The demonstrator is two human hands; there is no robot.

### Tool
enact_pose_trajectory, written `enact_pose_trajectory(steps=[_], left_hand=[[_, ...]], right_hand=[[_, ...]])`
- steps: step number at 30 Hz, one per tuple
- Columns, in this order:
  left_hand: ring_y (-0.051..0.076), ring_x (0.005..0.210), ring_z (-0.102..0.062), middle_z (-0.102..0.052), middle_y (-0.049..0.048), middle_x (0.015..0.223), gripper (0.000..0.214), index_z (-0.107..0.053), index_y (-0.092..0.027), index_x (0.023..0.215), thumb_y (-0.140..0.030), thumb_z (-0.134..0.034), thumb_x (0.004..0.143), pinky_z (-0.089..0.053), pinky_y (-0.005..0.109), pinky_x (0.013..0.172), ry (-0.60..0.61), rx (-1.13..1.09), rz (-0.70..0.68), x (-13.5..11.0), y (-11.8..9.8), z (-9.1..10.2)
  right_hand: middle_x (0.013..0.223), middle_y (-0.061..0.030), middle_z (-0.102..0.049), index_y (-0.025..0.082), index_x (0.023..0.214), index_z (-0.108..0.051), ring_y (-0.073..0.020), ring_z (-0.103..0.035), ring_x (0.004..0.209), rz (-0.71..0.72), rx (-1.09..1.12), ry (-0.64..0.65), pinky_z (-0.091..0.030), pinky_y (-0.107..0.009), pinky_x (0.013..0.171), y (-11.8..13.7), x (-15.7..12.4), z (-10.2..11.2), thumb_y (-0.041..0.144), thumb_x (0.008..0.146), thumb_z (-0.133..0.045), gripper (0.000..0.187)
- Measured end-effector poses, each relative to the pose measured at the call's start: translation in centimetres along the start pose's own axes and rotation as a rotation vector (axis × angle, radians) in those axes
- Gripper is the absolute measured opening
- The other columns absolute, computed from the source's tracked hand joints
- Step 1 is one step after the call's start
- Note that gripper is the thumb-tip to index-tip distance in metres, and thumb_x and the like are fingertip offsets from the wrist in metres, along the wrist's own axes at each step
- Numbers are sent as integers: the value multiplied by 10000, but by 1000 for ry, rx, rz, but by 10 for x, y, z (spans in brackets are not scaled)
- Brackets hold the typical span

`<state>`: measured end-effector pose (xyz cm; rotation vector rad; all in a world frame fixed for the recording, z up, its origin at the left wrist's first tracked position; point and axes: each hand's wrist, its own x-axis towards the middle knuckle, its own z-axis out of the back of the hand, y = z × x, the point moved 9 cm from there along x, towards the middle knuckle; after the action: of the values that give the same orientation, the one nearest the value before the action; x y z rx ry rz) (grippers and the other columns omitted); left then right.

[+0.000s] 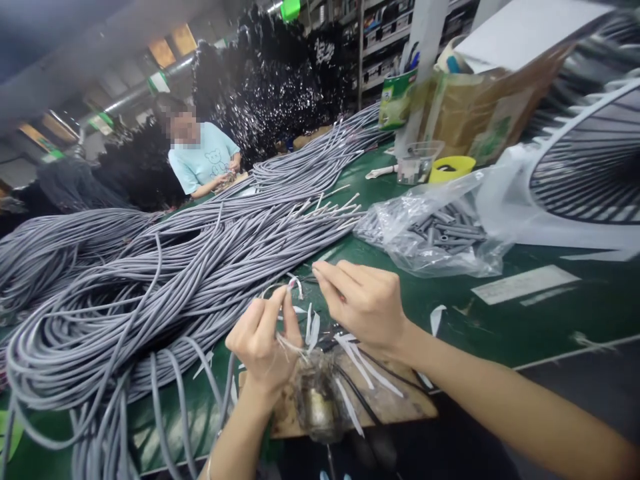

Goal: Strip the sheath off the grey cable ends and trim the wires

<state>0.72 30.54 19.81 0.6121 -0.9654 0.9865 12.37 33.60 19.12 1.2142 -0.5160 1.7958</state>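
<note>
My left hand [265,343] is closed in a pinch around a stripped cable end [296,285], where white and reddish inner wires stick out above the fingertips. Loose pale strands hang by its palm. To the right, my right hand [363,300] is also closed, thumb and fingers pressed together. A small reddish bit shows at its fingers, but I cannot make out what it holds. Below both hands, a small motor-like device [320,400] sits on a wooden board [400,400], with white strips [357,363] scattered around it.
Long grey cables [200,267] cover the left of the green table [500,333]. On the right lie a plastic bag of grey sleeves [440,230], a yellow tape roll [451,169] and a white fan [590,173]. Across the table sits another person [207,160].
</note>
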Motion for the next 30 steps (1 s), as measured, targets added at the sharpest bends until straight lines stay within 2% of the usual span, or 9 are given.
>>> enact_pose_trajectory(steps=[4,7,10,13,18,22,24,27,30], left_hand=[[90,468,-483,-574,3,567,115,-671,-119,885,-102,-609,790,-373,212,499,-16,7,21,2,9,2],[87,477,-484,-568,2,572,119,-673,-119,891,-108,-595,801,-377,208,507,11,-23,40,3,10,0],[75,477,-471,-557,-5,584,127,-683,-133,875,-136,-567,825,-375,193,500,110,-192,146,4,18,-7],[70,453,-423,-506,-25,535,160,-696,-151,811,-202,-548,843,-336,190,454,239,-389,302,5,29,-19],[97,500,-440,-546,4,545,250,-718,-144,736,-300,-549,833,-338,210,476,452,-678,521,-5,45,-42],[113,560,-475,-593,25,596,301,-715,-131,693,-361,-565,817,-365,224,546,562,-879,622,-16,48,-55],[105,537,-463,-581,18,581,325,-698,-129,685,-397,-565,811,-359,218,528,541,-932,682,-18,50,-58],[92,497,-439,-547,2,553,332,-671,-132,700,-424,-558,809,-343,206,488,407,-895,780,-19,62,-54],[96,510,-454,-545,4,560,318,-661,-132,690,-406,-555,809,-349,204,492,370,-811,767,-15,63,-50]], right_hand=[[520,7,-601,132,786,-682,-93,-516,481,93,87,-46,-305,-250,519,18,-2,6,173,863,-532,174],[564,-11,-622,113,825,-677,-95,-528,503,61,147,-52,-323,-242,527,16,-3,7,160,875,-514,177],[706,-37,-662,123,924,-661,-102,-567,585,-67,352,19,-382,-220,565,3,-1,-1,164,892,-481,187],[723,-19,-643,151,991,-656,-93,-547,586,-99,553,99,-410,-207,566,-1,-1,-9,166,872,-517,183],[612,4,-561,142,881,-687,-72,-458,502,-116,656,117,-377,-199,503,-3,0,-12,168,860,-545,146],[553,21,-499,125,698,-654,-63,-421,477,-168,783,143,-333,-189,447,-6,3,-13,155,815,-594,135],[536,26,-489,129,661,-637,-63,-422,473,-205,831,167,-319,-184,431,-6,3,-14,129,800,-589,147],[530,28,-492,133,662,-634,-58,-414,462,-215,845,178,-314,-180,422,-2,0,-15,114,784,-583,134],[546,27,-509,133,703,-645,-49,-397,444,-219,788,113,-315,-179,420,-5,-2,-12,108,795,-566,124]])
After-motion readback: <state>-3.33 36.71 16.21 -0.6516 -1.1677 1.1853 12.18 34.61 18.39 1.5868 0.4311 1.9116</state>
